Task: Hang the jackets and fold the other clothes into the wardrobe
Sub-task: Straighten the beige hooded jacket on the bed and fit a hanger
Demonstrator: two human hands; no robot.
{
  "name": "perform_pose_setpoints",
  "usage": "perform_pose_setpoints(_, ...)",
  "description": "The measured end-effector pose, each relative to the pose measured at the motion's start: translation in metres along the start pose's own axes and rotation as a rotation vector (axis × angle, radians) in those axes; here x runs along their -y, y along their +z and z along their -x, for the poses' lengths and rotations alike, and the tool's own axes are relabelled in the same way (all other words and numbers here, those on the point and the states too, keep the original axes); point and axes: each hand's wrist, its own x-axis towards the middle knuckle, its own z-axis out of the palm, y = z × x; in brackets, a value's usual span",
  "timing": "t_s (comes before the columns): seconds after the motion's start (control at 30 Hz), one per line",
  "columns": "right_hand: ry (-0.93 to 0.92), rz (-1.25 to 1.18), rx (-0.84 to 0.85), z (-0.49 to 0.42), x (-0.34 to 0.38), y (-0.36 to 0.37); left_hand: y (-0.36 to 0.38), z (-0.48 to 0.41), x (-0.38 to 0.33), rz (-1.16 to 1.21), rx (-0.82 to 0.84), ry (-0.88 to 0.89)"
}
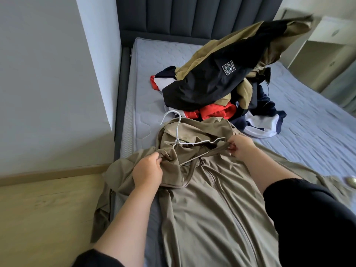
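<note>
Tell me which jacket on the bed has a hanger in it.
The plain tan zip jacket spread flat in the foreground: a white hanger sits in its collar. The black-and-khaki jacket atop the pile shows none.

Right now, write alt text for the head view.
The left hand and right hand grip the neck of a tan zip jacket spread on a bed, with a white hanger partly inside its collar. A pile of clothes lies behind it.

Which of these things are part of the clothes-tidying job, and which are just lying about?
Part of the job: tan jacket, white hanger, left hand, right hand, clothes pile.
Just there: mattress, headboard, white cabinet.
</note>
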Motion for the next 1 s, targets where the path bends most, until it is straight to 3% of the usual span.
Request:
perform_pose_setpoints(0.07,-0.110,0.180,0.000,0.008,-0.004,-0.004,-0.002,0.002,-0.003,-0.006,0.022,0.020)
perform_pose_setpoints(0.2,-0.535,0.598,-0.091,0.034,-0.009,-0.008,-0.003,0.007,-0.007,-0.009,0.015,0.065)
perform_pose_setpoints(0.3,-0.803,0.688,-0.074,0.065,-0.012,0.000,-0.005,0.010,-0.008,0.032,0.028,0.074)
perform_pose_setpoints(0.47,-0.799,0.714,0.339,0.121,-0.022,0.030,-0.011,0.017,-0.012,0.255,0.017,0.099)
perform_pose_setpoints(0.57,-0.660,0.779,0.619,0.138,-0.023,0.030,-0.017,0.014,-0.012,0.282,0.017,0.109)
perform_pose_setpoints(0.67,-0.530,0.824,0.771,0.139,-0.015,0.021,-0.022,0.012,-0.013,0.281,0.000,0.101)
perform_pose_setpoints(0.73,-0.506,0.723,0.723,0.136,-0.011,0.017,-0.023,0.012,-0.016,0.282,-0.010,0.108)
perform_pose_setpoints(0.9,-0.903,0.796,0.111,0.114,-0.012,0.014,-0.025,0.012,-0.018,0.265,-0.050,0.141)
perform_pose_setpoints(1.0,-1.022,0.888,0.066,0.104,-0.010,0.019,-0.024,0.012,-0.019,0.282,-0.051,0.163)
